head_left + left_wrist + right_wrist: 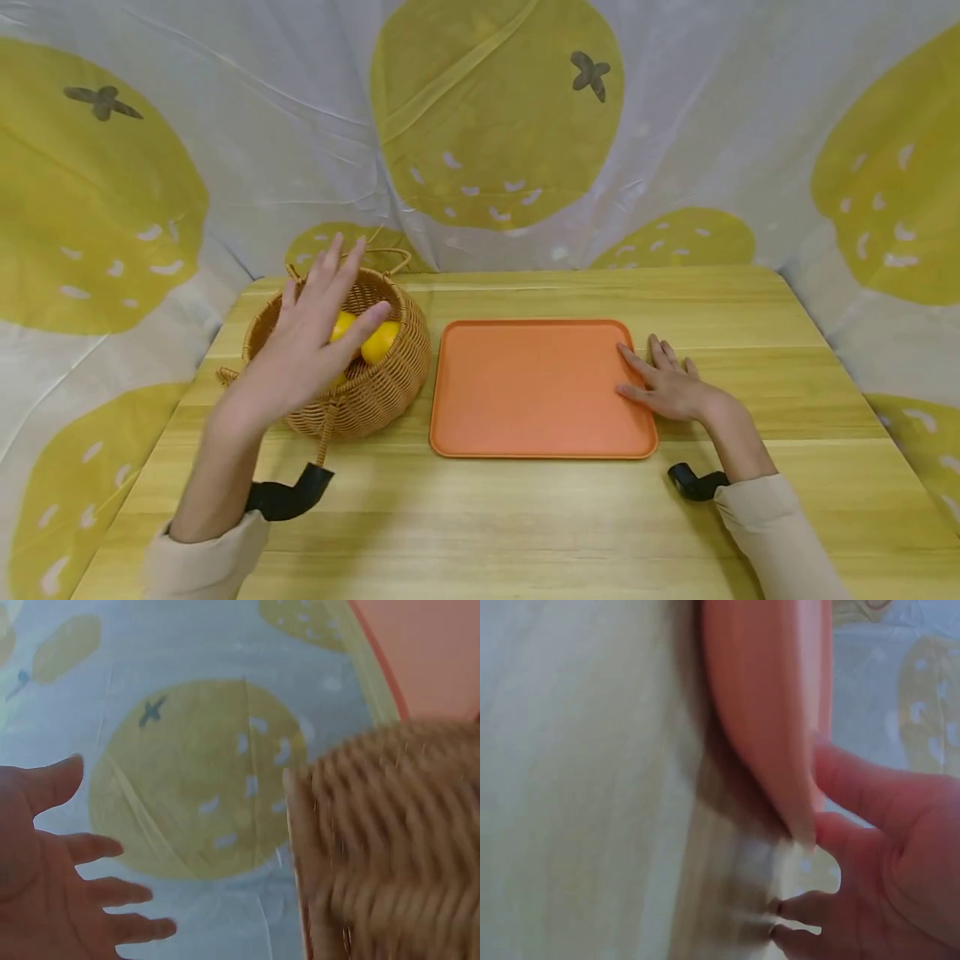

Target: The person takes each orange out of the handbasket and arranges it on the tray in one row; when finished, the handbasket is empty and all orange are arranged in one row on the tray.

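Observation:
My left hand (pixel 300 350) hovers over the wicker basket (pixel 393 387) on the left, its fingers spread and straight with nothing in them. Partly hidden behind the thumb, several yellow fruits (pixel 380 342) lie inside the basket. In the left wrist view the hand (pixel 45 877) appears apart from the woven wall (pixel 397 832). To the right of the basket, an orange rectangular tray (pixel 536 387) lies flat with nothing on it. My right hand (pixel 675 393) rests at the tray's right edge, thumb and index finger extended onto the rim, the other fingers stretched toward the table.
A wooden table (pixel 495 525) carries everything. Behind it and at both sides hangs a pale cloth (pixel 300 125) printed with large yellow fruits. Black wrist mounts (pixel 292 493) stick out beneath both forearms, and a looped handle (pixel 397 260) rises from the basket's far rim.

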A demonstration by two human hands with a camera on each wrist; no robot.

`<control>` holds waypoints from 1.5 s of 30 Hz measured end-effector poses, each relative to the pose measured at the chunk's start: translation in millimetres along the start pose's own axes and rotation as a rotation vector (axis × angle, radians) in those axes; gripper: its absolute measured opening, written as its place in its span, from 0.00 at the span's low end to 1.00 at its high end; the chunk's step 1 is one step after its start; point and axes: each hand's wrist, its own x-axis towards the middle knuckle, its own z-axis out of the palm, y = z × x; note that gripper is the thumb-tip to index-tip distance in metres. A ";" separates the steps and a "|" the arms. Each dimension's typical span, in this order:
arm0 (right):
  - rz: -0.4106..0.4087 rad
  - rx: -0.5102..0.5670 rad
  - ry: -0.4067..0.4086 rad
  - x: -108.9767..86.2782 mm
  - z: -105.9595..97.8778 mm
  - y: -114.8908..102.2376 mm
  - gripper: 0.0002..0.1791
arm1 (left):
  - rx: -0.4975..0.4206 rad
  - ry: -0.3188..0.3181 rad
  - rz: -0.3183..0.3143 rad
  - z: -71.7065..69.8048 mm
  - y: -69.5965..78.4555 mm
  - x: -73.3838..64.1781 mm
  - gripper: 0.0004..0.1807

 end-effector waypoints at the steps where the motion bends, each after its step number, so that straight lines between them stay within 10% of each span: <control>1: -0.006 -0.002 0.004 -0.2 -0.1 0.6 0.46 | -0.033 -0.024 -0.025 -8.7 -7.3 2.0 0.41; 12: -0.046 -0.004 0.015 -1.1 1.3 4.6 0.43 | -0.165 -0.345 -0.064 -61.5 -79.8 39.4 0.26; 28: -0.045 -0.011 0.019 -1.6 2.0 5.5 0.43 | 0.016 -0.729 -0.045 -43.4 -125.6 100.0 0.27; 35: -0.046 -0.017 0.019 -2.4 1.7 3.1 0.43 | -0.001 -0.776 -0.204 -33.2 -135.1 107.3 0.35; 45: -0.040 -0.010 0.025 -2.5 3.2 3.5 0.42 | 0.022 -0.733 -0.133 -27.4 -143.9 109.4 0.34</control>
